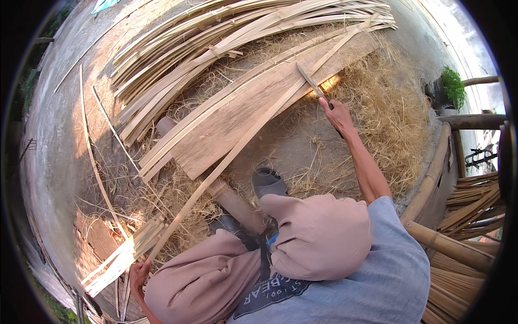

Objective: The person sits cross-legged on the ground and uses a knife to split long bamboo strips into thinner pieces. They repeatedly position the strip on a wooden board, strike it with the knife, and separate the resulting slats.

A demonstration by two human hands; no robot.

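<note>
The long pale bamboo strip (243, 143) runs diagonally from the left hand (138, 272), low at the person's left, up and away to the far right, resting across the flat weathered wooden plank (237, 121). The left hand is closed around the strip's near end. The right hand (339, 114), arm stretched forward, is clenched on the handle of a slim grey-bladed knife (310, 82), whose blade lies against the strip's upper stretch. Dry, stringy straw-coloured shavings (388, 119) litter the ground; split bamboo slats (216, 38) lie stacked beyond
</note>
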